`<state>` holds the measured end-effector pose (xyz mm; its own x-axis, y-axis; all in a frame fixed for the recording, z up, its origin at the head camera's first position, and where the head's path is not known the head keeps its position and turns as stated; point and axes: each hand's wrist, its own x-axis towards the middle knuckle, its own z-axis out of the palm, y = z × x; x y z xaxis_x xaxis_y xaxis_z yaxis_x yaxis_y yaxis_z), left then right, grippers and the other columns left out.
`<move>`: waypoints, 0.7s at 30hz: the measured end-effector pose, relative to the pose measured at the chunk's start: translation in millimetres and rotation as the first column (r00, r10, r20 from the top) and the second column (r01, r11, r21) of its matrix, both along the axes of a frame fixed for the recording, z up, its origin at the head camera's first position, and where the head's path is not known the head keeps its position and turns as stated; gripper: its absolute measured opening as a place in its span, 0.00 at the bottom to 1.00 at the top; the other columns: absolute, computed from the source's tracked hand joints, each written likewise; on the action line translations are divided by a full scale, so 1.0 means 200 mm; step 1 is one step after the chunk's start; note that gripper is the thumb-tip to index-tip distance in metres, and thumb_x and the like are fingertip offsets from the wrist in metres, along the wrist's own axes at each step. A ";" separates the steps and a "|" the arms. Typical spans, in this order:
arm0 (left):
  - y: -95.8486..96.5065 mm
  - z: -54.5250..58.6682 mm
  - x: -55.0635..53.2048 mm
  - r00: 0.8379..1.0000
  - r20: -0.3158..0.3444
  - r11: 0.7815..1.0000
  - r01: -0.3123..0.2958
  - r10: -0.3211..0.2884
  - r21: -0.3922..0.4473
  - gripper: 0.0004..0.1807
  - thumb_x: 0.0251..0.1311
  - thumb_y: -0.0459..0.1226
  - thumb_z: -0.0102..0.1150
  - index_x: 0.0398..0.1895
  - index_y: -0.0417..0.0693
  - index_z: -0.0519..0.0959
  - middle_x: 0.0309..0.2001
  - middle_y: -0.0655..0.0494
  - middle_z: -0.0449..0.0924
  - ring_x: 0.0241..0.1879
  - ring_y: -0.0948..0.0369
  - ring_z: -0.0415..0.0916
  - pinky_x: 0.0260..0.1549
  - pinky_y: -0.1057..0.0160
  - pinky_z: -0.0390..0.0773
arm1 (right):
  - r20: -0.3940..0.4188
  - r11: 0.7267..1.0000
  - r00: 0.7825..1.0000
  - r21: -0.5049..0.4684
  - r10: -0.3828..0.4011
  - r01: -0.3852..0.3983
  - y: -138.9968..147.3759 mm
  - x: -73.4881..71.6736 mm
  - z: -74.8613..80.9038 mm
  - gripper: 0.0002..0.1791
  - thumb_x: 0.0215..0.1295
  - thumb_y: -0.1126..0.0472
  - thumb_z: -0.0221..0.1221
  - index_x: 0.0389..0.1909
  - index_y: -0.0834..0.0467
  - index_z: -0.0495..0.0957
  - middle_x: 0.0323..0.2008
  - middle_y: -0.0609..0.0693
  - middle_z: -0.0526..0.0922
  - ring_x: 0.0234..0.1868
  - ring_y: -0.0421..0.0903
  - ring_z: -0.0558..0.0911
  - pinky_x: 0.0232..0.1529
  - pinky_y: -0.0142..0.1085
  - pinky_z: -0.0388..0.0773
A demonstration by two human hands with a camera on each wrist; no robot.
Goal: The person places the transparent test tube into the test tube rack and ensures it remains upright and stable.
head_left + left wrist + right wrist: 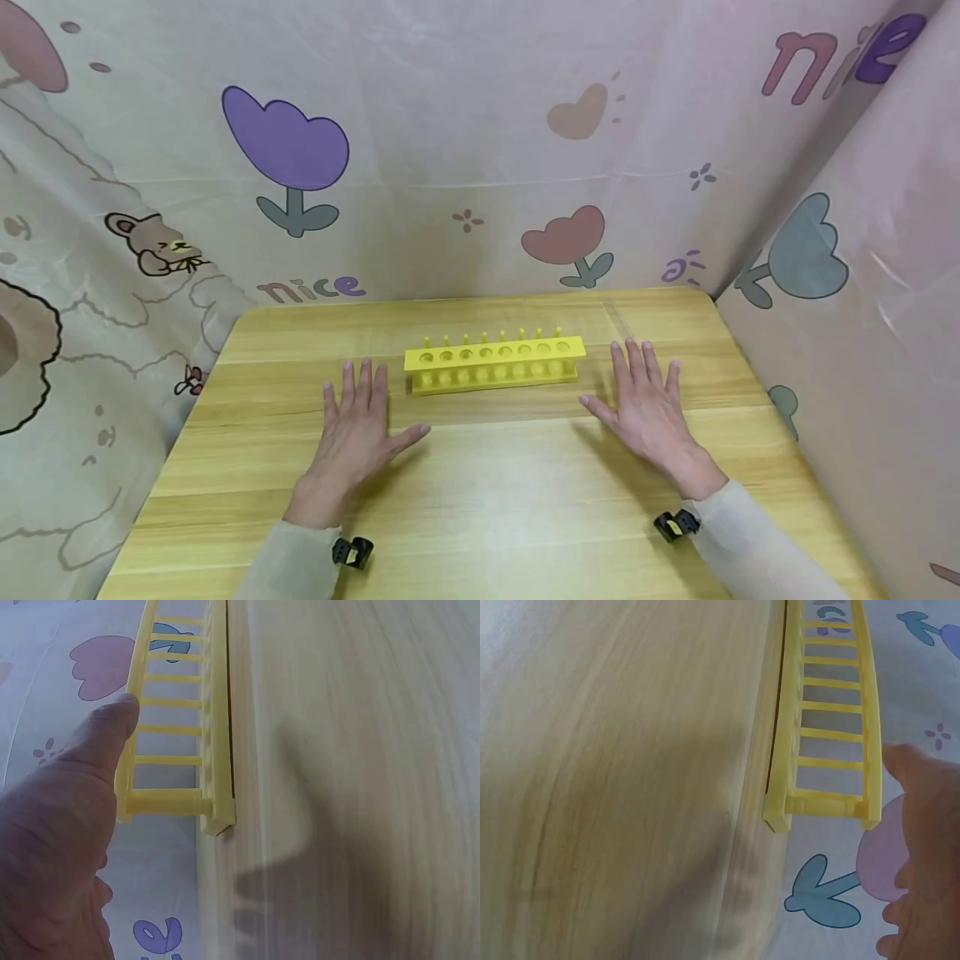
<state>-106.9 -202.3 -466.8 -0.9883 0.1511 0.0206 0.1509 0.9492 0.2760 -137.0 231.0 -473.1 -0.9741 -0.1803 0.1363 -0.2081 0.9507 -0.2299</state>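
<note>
A yellow plastic test tube rack [495,360] stands on the wooden table, with a row of round holes on top and a line of pegs along its back. Left of it my left hand [354,437] is spread palm down, its thumb pointing toward the rack. To the right, my right hand [651,417] is spread the same way. Both hands hold nothing and cast shadows on the table. In the left wrist view the left thumb [105,735] overlaps the rack's top plate; in the right wrist view the right thumb [907,761] shows beside the rack [784,750].
The wooden table [510,508] reaches back to a hanging cloth [442,150] printed with flowers and letters. More printed cloth hangs along the left and right sides. A small black device [352,552] sits at the left wrist, and another [677,526] at the right.
</note>
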 end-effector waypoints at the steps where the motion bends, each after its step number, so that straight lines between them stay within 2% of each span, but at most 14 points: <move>1: 0.00 0.00 0.00 1.000 -0.002 1.000 0.002 -0.002 0.007 0.68 0.62 0.75 0.55 0.86 0.39 0.39 0.85 0.36 0.30 0.84 0.39 0.20 0.77 0.26 0.30 | -0.003 1.000 1.000 -0.002 0.003 -0.003 0.00 0.00 0.00 0.58 0.74 0.27 0.50 0.85 0.64 0.42 0.84 0.68 0.43 0.84 0.70 0.42 0.77 0.77 0.35; 7: 0.02 0.01 -0.04 1.000 -0.015 1.000 0.016 -0.015 0.020 0.68 0.61 0.73 0.59 0.85 0.36 0.42 0.85 0.35 0.32 0.84 0.36 0.26 0.78 0.26 0.35 | -0.050 1.000 0.999 -0.021 0.021 -0.022 0.00 -0.01 0.00 0.57 0.75 0.31 0.53 0.83 0.71 0.45 0.82 0.72 0.47 0.83 0.72 0.49 0.79 0.71 0.46; 14: 0.04 0.03 -0.11 0.999 -0.008 0.999 0.032 -0.032 0.013 0.68 0.61 0.72 0.61 0.86 0.37 0.41 0.85 0.36 0.32 0.84 0.38 0.24 0.77 0.27 0.29 | -0.040 0.999 0.999 -0.026 0.022 -0.023 0.01 -0.05 0.02 0.55 0.77 0.32 0.53 0.82 0.73 0.47 0.82 0.72 0.49 0.82 0.72 0.50 0.79 0.72 0.45; 21: 0.09 0.04 -0.22 0.998 0.005 0.998 0.062 -0.062 -0.005 0.67 0.64 0.71 0.59 0.85 0.35 0.41 0.85 0.34 0.34 0.85 0.38 0.27 0.80 0.30 0.33 | -0.007 0.999 1.000 -0.033 0.012 -0.012 0.02 -0.08 0.02 0.51 0.80 0.38 0.51 0.81 0.74 0.46 0.82 0.73 0.49 0.82 0.72 0.52 0.79 0.70 0.48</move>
